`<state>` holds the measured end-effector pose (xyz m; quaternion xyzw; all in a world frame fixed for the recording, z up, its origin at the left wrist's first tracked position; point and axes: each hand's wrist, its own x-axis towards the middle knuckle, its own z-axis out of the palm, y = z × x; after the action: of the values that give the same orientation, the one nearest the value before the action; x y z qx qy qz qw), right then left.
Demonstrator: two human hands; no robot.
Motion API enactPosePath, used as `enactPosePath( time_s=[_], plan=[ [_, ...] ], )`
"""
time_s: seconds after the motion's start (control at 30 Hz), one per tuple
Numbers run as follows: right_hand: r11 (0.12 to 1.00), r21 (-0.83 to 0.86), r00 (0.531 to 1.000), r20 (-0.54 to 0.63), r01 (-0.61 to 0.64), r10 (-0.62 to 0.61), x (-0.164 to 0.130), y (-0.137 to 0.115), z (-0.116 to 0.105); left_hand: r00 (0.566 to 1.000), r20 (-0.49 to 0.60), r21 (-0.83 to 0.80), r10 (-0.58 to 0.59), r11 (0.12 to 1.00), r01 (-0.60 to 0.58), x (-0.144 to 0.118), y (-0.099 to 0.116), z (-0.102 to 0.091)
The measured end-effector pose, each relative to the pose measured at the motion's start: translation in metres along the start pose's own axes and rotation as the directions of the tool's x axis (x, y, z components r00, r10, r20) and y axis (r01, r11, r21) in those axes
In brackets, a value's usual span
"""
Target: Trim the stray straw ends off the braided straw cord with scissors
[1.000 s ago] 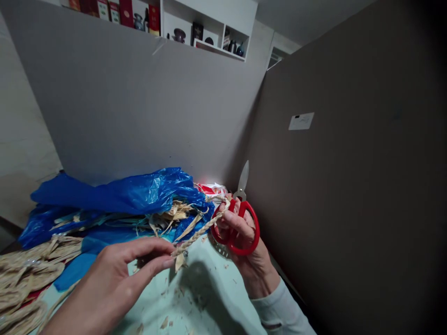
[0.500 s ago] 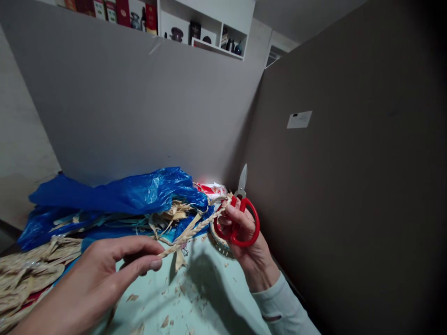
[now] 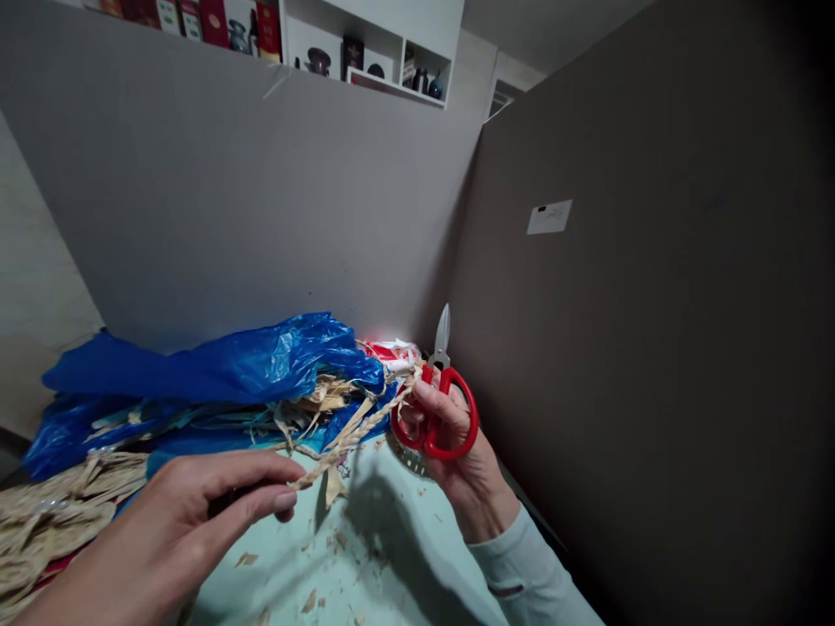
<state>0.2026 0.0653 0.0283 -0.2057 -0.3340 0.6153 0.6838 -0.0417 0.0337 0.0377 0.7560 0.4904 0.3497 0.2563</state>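
A pale braided cord (image 3: 352, 436), plaited from flat straw-like strips, stretches between my two hands above the table. Its near end is pinched between thumb and fingers of my left hand (image 3: 215, 513). My right hand (image 3: 460, 443) grips the far end between thumb and forefinger. Red-handled scissors (image 3: 450, 413) also sit in that right hand, blades closed and pointing up. A loose flat strip (image 3: 335, 487) hangs from the cord's middle. Part of the right fingers is hidden behind the scissor handles.
Blue plastic bags (image 3: 215, 361) with dried strips (image 3: 326, 396) lie along the back. At left is a pile of plaited bundles (image 3: 58, 513). The pale green table (image 3: 365, 565) carries small scraps. Grey panels (image 3: 293, 200) rise behind and right.
My view has turned slightly right, so everything sits a little further left. Both hands keep hold of the cord, and the scissors stay in my right hand.
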Motion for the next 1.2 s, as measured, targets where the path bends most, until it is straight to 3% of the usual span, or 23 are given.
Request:
enactPosePath(
  time_s=[0.23,0.37,0.57,0.87,0.97,1.2],
  plan=[
    [1.000,0.017,1.000,-0.002,-0.019,0.019,0.003,0.001,-0.003,0.997,-0.073,-0.030,0.022,0.999,-0.024,-0.006,0.024,0.001],
    [1.000,0.014,1.000,-0.011,-0.023,0.024,0.004,0.002,-0.003,0.988,-0.147,-0.017,0.049,0.999,-0.052,-0.010,0.026,0.009],
    [1.000,0.003,1.000,-0.001,-0.020,0.020,0.001,0.001,0.000,0.968,-0.248,-0.248,-0.023,0.968,-0.041,-0.009,0.025,0.025],
    [1.000,-0.001,1.000,0.024,-0.008,0.008,0.000,0.000,-0.001,0.939,-0.281,0.056,0.197,0.980,-0.189,-0.014,0.022,0.023],
    [1.000,-0.006,1.000,0.016,-0.002,0.002,0.000,0.000,-0.001,0.941,-0.267,0.132,0.209,0.975,-0.179,-0.014,0.025,0.022],
    [0.999,-0.034,0.999,0.040,0.000,0.002,-0.002,-0.001,0.003,0.941,-0.291,0.122,0.171,0.982,-0.141,-0.017,0.025,0.025]
  ],
)
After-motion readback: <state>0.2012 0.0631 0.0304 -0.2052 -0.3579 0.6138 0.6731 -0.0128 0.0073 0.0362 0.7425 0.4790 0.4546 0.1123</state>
